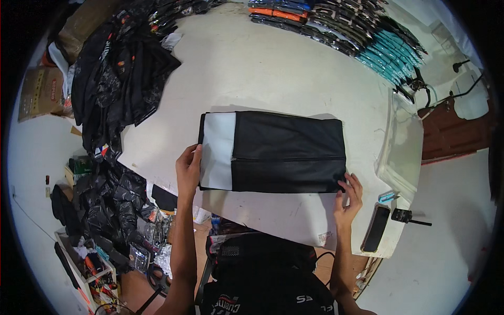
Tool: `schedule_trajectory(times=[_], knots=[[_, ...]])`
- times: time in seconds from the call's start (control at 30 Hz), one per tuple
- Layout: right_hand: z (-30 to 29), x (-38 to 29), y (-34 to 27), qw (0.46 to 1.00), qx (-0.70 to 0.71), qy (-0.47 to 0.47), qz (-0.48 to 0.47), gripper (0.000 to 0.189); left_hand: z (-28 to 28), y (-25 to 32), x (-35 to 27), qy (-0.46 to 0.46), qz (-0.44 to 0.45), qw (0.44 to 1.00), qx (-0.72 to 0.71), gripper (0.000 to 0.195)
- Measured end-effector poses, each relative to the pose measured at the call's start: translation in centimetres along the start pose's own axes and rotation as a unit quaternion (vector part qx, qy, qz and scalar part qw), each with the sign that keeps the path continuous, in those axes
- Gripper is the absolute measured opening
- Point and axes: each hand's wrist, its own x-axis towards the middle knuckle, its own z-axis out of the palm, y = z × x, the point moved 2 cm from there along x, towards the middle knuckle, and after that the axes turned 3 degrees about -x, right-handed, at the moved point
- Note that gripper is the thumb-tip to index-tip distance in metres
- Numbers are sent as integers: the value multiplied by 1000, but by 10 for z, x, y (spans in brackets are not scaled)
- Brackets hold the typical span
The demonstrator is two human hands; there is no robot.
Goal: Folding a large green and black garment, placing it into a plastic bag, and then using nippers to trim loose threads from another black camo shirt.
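A black folded garment [289, 136] lies flat on the white table, with a seam or zip line running along its length. Across its left end is a white panel [218, 151], with a thin black margin beyond it. My left hand [188, 167] is at the garment's left edge, thumb against the border; whether it pinches the cloth cannot be seen. At the near right corner, my right hand [349, 195] touches the black cloth with its fingertips, thumb and fingers apart.
Stacks of bagged folded clothes [334, 23] line the table's far side, near a clothes iron [405, 92]. Dark garments [122, 67] hang over the left edge. A phone [376, 228] and a light-blue small tool [388, 197] lie at the near right of the white table [252, 75].
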Motion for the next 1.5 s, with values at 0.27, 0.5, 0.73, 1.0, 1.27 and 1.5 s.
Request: schedule_trajectory(times=[0.27,0.5,0.73,1.0,1.27,1.5], knots=[[103,86,-105,963,38,-163,-212,38,10,-3,15,-42,52,998,14,33],[161,106,-60,936,-115,-218,-252,68,33,0,8,0,70,993,93,30],[117,145,14,971,-111,-180,-115,44,4,-4,-3,20,28,999,23,38],[80,123,46,996,-31,-77,23,39,3,-10,-45,18,209,934,289,47],[67,24,-22,970,36,-199,134,30,10,-4,-54,128,93,985,62,42],[48,-15,-81,970,71,-224,68,20,7,16,-123,107,-42,988,99,40]])
